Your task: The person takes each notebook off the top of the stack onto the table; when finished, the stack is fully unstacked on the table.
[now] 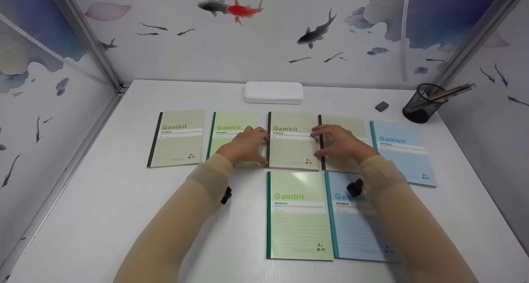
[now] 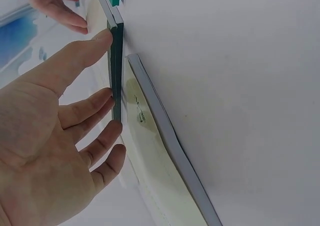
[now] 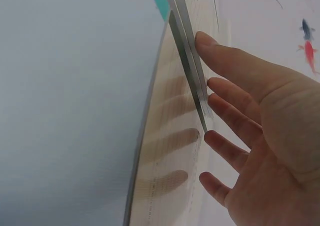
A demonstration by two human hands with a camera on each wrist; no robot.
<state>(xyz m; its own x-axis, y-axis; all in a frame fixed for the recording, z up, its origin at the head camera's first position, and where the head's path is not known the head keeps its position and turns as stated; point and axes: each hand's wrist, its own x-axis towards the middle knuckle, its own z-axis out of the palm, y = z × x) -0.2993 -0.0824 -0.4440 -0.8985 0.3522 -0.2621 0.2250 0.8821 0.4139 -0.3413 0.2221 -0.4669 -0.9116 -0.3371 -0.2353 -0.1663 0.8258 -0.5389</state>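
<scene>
A tan notebook (image 1: 291, 151) with a dark spine lies between my two hands in the middle of the upper row. In the left wrist view, two dark spines (image 2: 117, 71) are stacked there. My left hand (image 1: 246, 146) touches the spine side with thumb and fingertips, over part of a green notebook (image 1: 233, 122). From the opposite side, my right hand (image 1: 341, 142) has its fingertips right at the stack's page edges (image 3: 187, 31). That hand partly covers another tan notebook (image 1: 351, 124). Its fingers are spread and fairly straight.
At the upper left lies another tan notebook (image 1: 177, 144), at the right a blue one (image 1: 403, 159). Nearer me are a green notebook (image 1: 299, 229) and a blue notebook (image 1: 359, 233). A white case (image 1: 274, 93), an eraser (image 1: 382, 106) and a pen holder (image 1: 417, 105) stand behind.
</scene>
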